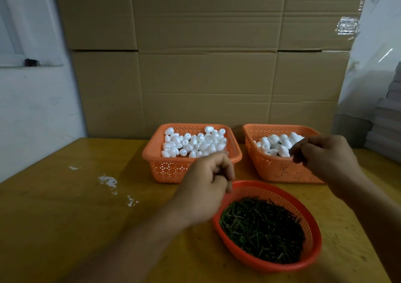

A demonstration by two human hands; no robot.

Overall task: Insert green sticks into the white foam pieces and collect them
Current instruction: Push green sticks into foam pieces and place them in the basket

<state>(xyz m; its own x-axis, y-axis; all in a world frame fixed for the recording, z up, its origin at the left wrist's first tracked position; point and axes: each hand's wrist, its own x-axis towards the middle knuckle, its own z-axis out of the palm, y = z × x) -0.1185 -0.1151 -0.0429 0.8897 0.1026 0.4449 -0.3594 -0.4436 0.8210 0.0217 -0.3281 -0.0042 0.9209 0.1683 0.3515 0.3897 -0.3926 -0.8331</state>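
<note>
On the yellow table (65,206), two orange square baskets stand side by side: the left basket (169,170) holds plain white foam pieces (193,143), the right basket (275,170) foam pieces with dark stems. Nearer, a round basket (312,254) holds green sticks (260,230). Left hand (208,187) hovers with fingers curled, contents indiscernible. Right hand (323,154), curled over the right basket, likewise unclear

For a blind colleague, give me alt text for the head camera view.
Two hands, left and right, hover with curled fingers over a red colander of green sticks and two orange baskets of white foam pieces on a yellow table.
</note>
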